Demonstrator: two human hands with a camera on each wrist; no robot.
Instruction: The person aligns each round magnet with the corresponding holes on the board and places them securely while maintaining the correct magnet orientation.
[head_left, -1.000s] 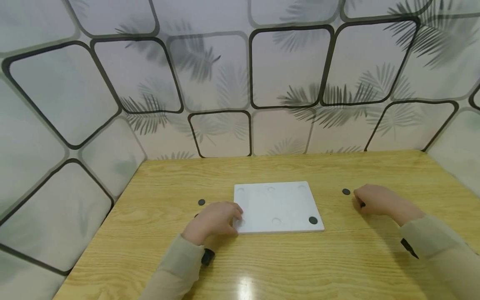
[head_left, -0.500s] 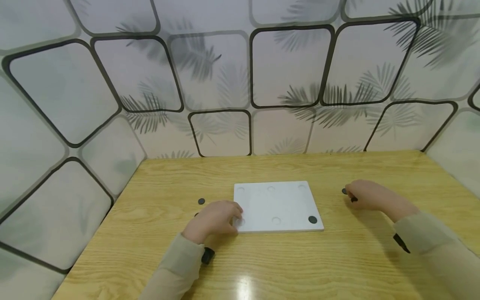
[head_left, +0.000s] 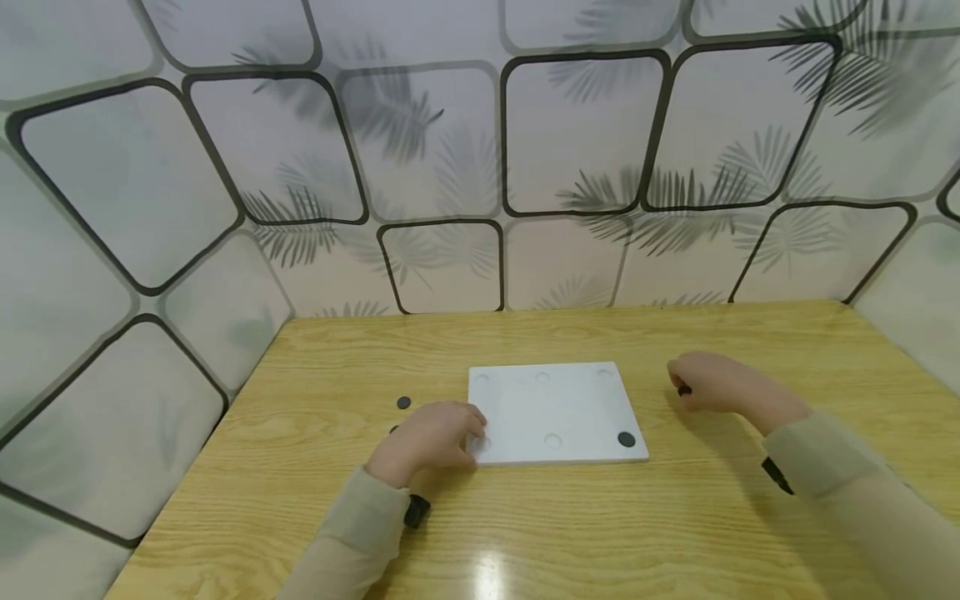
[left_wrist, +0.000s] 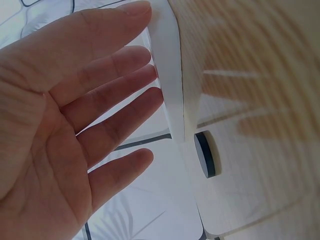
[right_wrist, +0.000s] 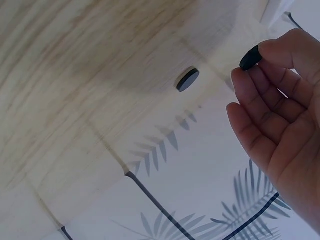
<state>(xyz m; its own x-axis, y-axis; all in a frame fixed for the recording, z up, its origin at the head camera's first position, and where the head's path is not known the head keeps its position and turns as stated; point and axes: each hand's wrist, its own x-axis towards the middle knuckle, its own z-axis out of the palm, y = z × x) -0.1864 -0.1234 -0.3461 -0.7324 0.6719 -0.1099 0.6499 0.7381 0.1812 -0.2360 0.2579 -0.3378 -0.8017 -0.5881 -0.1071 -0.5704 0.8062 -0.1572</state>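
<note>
A white board [head_left: 555,408] with several shallow round recesses lies flat on the wooden table [head_left: 600,517]. One black disc [head_left: 626,439] sits in the recess at its near right corner. My left hand [head_left: 467,431] rests with straight fingers [left_wrist: 125,60] on the board's near left corner [left_wrist: 170,85]. My right hand [head_left: 684,386] hovers just right of the board and pinches a small black disc [right_wrist: 250,57] between thumb and fingertips. In the right wrist view another black disc [right_wrist: 187,79] lies on the table beyond that hand; the head view hides it.
A loose black disc [head_left: 403,402] lies on the table left of the board, and a second one [head_left: 393,430] peeks out behind my left hand. One disc [left_wrist: 207,154] shows beside the board in the left wrist view. Patterned panels [head_left: 450,167] wall in the table.
My right hand has moved left toward the board with the disc pinched in it, and now covers the disc that lay on the table. The left hand has stayed put.
</note>
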